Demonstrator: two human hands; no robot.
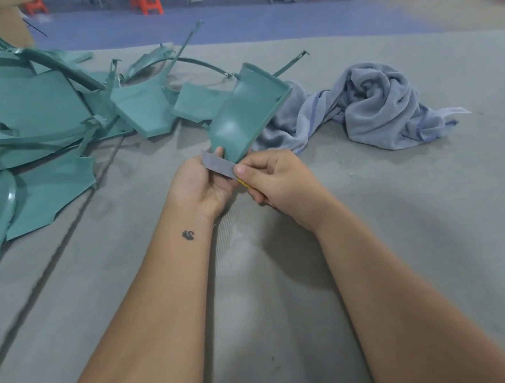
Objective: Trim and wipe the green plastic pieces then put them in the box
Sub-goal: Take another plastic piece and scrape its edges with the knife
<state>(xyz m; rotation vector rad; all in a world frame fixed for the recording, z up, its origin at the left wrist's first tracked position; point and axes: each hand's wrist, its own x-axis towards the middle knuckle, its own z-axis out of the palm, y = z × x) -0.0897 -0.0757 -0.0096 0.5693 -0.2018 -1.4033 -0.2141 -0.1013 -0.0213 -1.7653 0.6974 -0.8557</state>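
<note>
- Green plastic pieces [18, 131]: large untrimmed heap at table's left; most work judged outstanding; box not in view
- Grey towel [371, 106] lies bunched just beyond the hands; wiping not begun
- Held piece [247, 114]: left hand [202, 183] grips its lower end; right hand [279, 179] pinches blade [219, 163] against edge; trimming underway

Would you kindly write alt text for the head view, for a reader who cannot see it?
A person's left hand holds a curved green plastic piece upright while the right hand works a flat grey blade along its lower edge. More green pieces are heaped at left; a crumpled grey-blue towel lies at right on a grey table.
</note>
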